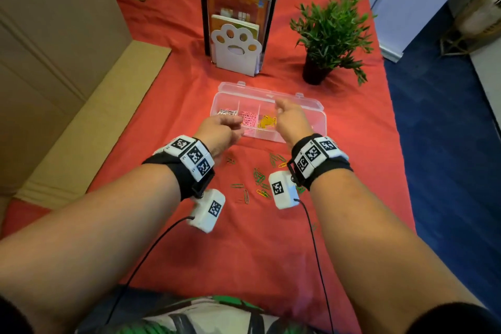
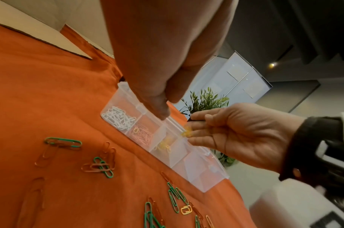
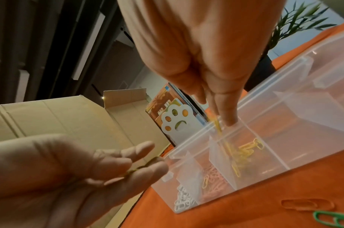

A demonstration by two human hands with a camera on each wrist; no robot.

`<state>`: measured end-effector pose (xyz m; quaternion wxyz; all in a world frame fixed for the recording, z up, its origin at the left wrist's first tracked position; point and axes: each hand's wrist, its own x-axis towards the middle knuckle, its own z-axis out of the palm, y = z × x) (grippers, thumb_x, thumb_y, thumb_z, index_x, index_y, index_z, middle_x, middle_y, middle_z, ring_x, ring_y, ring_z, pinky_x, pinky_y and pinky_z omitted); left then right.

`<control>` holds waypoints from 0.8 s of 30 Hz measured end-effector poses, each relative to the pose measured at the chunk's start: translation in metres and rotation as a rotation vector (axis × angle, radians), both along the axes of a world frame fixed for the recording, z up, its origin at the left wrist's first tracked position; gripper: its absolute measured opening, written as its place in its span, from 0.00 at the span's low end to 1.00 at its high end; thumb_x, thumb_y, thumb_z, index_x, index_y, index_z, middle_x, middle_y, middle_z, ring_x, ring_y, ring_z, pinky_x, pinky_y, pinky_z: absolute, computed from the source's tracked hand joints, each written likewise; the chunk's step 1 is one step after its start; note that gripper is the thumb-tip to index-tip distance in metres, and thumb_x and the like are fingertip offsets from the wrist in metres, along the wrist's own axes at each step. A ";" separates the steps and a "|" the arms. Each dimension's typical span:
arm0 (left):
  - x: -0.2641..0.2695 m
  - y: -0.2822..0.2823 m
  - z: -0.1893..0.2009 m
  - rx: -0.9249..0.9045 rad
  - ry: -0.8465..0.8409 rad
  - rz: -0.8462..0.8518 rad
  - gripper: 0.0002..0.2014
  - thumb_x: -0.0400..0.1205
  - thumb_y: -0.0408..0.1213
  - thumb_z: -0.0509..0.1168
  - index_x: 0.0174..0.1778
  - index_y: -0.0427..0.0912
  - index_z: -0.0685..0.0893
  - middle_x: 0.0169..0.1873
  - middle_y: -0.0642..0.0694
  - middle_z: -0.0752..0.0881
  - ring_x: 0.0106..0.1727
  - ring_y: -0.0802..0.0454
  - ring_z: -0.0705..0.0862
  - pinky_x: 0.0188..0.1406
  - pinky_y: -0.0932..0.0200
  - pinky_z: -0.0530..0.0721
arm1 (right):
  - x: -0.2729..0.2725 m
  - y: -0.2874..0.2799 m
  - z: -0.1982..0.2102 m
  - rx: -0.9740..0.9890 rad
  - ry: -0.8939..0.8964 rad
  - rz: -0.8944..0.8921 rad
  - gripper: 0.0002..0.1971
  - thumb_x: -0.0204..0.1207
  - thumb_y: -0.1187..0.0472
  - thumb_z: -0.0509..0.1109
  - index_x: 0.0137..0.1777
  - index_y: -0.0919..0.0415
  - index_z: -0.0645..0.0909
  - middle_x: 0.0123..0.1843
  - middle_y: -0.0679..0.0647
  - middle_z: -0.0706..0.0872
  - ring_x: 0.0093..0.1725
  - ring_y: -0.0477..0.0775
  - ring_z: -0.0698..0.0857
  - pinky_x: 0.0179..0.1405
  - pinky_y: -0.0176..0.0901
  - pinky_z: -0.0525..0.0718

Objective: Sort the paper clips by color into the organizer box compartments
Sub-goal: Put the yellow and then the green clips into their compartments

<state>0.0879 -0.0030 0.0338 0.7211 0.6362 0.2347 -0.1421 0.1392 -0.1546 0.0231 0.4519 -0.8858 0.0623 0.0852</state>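
Right hand (image 1: 288,119) is above the organizer box (image 1: 311,108), fingers extended and close together, pointing down at the third compartment from the white end. A yellow clip (image 3: 218,125) sits at its fingertips (image 3: 228,118), right over the divider wall. Can't tell if it's pinched or already let go, it's blurred. My read: the drop is in progress, and the hand is low over the compartment so the clip can't bounce into the pink one.

Left hand (image 1: 221,133) hovers just outside the near edge of the box, palm up, fingers loosely curled, with something thin and yellowish-green (image 3: 145,166) lying across the fingers. Probably a staging hand carrying clips so the right can feed from it. Number and colour are unclear.

Box contents from that end: white clips (image 2: 118,118), pink clips (image 2: 141,134), yellow clips (image 3: 243,155). One yellow clip looks to be stuck in with the pink. The remaining compartments look empty, though the right hand covers part of them in the head view.

Unsorted green clips (image 1: 259,177) and orange clips (image 2: 97,165) lie on the red cloth (image 1: 352,144) near the box on the person's side. The orange ones nearly vanish against the cloth. At least one stray yellow clip (image 2: 186,214) is among them.
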 end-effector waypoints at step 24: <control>0.008 -0.062 0.000 0.464 -0.294 -0.386 0.13 0.75 0.22 0.64 0.49 0.39 0.87 0.45 0.47 0.87 0.46 0.58 0.82 0.55 0.65 0.79 | -0.097 -0.088 -0.043 -0.479 0.146 -0.023 0.13 0.74 0.68 0.63 0.56 0.65 0.84 0.57 0.67 0.86 0.59 0.65 0.84 0.57 0.46 0.79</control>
